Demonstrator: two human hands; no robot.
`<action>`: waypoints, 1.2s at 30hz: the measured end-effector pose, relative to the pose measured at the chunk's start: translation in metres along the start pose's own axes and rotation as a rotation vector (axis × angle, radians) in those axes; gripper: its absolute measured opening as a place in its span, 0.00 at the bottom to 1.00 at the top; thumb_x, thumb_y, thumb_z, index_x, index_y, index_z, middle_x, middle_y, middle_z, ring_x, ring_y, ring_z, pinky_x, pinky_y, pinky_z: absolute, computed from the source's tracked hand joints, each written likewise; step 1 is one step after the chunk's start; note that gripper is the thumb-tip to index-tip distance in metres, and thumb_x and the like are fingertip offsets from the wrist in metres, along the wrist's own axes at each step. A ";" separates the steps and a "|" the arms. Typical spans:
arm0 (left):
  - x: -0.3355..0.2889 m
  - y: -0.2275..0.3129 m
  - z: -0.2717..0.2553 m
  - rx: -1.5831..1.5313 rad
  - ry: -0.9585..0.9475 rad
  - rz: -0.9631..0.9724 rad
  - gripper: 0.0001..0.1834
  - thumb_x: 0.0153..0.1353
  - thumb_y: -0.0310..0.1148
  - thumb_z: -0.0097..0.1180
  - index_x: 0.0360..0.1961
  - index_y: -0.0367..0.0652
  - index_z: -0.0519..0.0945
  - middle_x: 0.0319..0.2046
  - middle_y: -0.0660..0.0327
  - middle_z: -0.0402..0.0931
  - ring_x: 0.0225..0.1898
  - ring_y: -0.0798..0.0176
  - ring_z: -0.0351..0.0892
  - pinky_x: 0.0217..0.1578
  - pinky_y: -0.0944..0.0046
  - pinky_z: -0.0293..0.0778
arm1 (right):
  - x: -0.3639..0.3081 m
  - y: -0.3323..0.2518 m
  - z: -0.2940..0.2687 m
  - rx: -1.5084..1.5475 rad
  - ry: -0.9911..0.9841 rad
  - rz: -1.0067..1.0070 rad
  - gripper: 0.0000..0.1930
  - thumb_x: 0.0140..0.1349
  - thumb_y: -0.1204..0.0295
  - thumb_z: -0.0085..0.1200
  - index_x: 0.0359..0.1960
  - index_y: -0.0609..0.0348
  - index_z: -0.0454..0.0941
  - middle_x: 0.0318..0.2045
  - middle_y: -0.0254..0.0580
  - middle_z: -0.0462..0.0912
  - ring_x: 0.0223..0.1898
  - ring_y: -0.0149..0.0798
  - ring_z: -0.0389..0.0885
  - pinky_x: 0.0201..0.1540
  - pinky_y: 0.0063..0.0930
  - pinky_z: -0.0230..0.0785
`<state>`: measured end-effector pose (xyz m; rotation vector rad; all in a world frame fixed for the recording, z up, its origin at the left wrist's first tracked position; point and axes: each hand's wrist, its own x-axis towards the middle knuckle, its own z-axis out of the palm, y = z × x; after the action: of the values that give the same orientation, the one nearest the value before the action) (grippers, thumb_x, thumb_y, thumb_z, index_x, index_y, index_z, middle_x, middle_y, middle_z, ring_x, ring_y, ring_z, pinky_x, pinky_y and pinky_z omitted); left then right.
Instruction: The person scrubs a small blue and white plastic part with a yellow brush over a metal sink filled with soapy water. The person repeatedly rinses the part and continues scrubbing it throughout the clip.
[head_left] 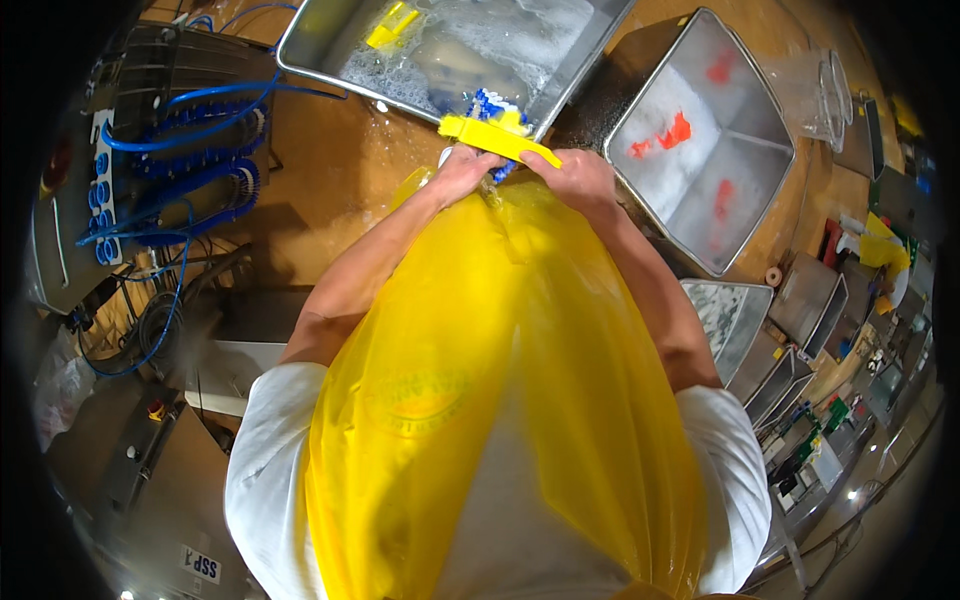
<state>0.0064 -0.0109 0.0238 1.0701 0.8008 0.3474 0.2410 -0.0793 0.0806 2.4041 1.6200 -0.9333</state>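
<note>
A long yellow plastic piece point(500, 138) is held crosswise just beyond my apron, over the near edge of the upper basin. My right hand point(583, 178) grips its right end. Closed under its middle, my left hand point(464, 172) has its fingertips against the piece. A knobbly blue-and-white scrubbing cloth or brush point(488, 102) shows behind the yellow piece, and some blue shows below it between my hands; its exact kind is hard to tell. In the metal basin point(362, 93), a smaller yellow plastic part point(392, 24) lies in foamy water.
To the right stands a deep metal tub point(700, 262) with white foam and red pieces inside. Clear plastic containers point(828, 95) stand beyond it. Coiled blue hoses point(205, 190) hang at left. More metal bins point(808, 300) line the right, and the floor point(320, 170) is brown.
</note>
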 end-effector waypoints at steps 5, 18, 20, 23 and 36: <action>0.005 -0.008 -0.010 -0.051 0.021 0.018 0.18 0.66 0.27 0.55 0.56 0.36 0.82 0.49 0.61 0.87 0.52 0.66 0.81 0.59 0.66 0.72 | -0.019 0.084 -0.002 -0.206 -0.167 0.224 0.30 0.64 0.33 0.49 0.33 0.45 0.89 0.28 0.43 0.88 0.34 0.52 0.87 0.37 0.46 0.77; 0.001 0.000 -0.023 -0.308 -0.110 -0.067 0.15 0.65 0.27 0.55 0.50 0.35 0.83 0.45 0.58 0.86 0.48 0.65 0.82 0.55 0.65 0.74 | -0.042 0.126 0.012 -0.057 -0.024 0.253 0.39 0.63 0.29 0.46 0.35 0.56 0.89 0.31 0.58 0.86 0.38 0.58 0.86 0.41 0.47 0.75; 0.006 -0.022 -0.026 -0.412 -0.231 -0.188 0.12 0.67 0.29 0.54 0.47 0.36 0.83 0.43 0.58 0.86 0.46 0.66 0.82 0.53 0.66 0.74 | -0.034 0.116 -0.002 0.037 -0.005 0.203 0.41 0.62 0.27 0.45 0.37 0.57 0.88 0.31 0.57 0.86 0.39 0.57 0.86 0.42 0.44 0.75; 0.002 -0.010 -0.001 -0.073 -0.181 -0.140 0.12 0.69 0.33 0.53 0.45 0.36 0.82 0.41 0.59 0.85 0.46 0.67 0.82 0.52 0.64 0.75 | -0.014 0.024 -0.030 0.289 -0.058 0.088 0.39 0.62 0.30 0.48 0.33 0.59 0.86 0.29 0.56 0.85 0.37 0.59 0.84 0.40 0.44 0.74; 0.005 -0.021 -0.006 0.580 0.081 0.339 0.16 0.69 0.27 0.54 0.57 0.42 0.82 0.52 0.57 0.84 0.54 0.60 0.81 0.58 0.61 0.74 | -0.013 -0.013 -0.015 0.087 -0.052 -0.153 0.33 0.62 0.29 0.50 0.34 0.46 0.88 0.29 0.45 0.87 0.33 0.52 0.86 0.35 0.43 0.75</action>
<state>0.0027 -0.0138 0.0018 1.7547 0.8122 0.4591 0.2331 -0.0784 0.1033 2.3151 1.8007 -1.1036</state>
